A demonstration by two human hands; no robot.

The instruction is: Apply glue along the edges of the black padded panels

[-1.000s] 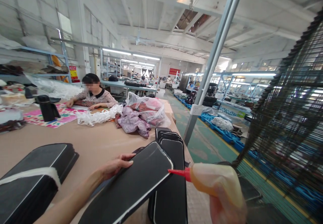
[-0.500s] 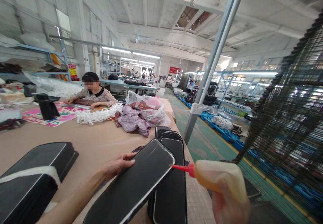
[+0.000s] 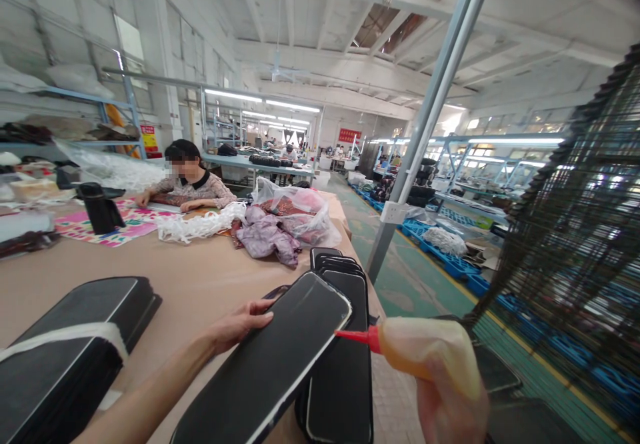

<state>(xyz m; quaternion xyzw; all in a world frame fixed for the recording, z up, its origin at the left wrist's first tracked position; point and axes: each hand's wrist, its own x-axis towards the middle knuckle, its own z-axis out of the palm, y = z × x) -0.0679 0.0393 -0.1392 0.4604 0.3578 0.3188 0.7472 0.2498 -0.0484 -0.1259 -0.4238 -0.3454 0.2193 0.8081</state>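
My left hand [image 3: 239, 324] grips the far edge of a black flat panel with a pale rim [image 3: 270, 364], holding it tilted above the brown table [image 3: 190, 277]. My right hand [image 3: 447, 407] is wrapped round a soft squeeze bottle of amber glue [image 3: 425, 354]; its red nozzle [image 3: 353, 336] touches the panel's right edge. Under the panel lies a row of overlapping black panels [image 3: 343, 337].
A bundle of black panels tied with a white strap [image 3: 65, 344] lies at the left. Purple cloth [image 3: 265, 239], a plastic bag [image 3: 300, 214] and white trim [image 3: 200, 224] sit further back, where a seated person [image 3: 187, 184] works. A metal post [image 3: 425, 124] and a dark wire rack [image 3: 575, 231] stand right.
The nozzle has slid a little along the panel's right edge, towards me. The panel has lifted slightly, and the view has shifted a bit.
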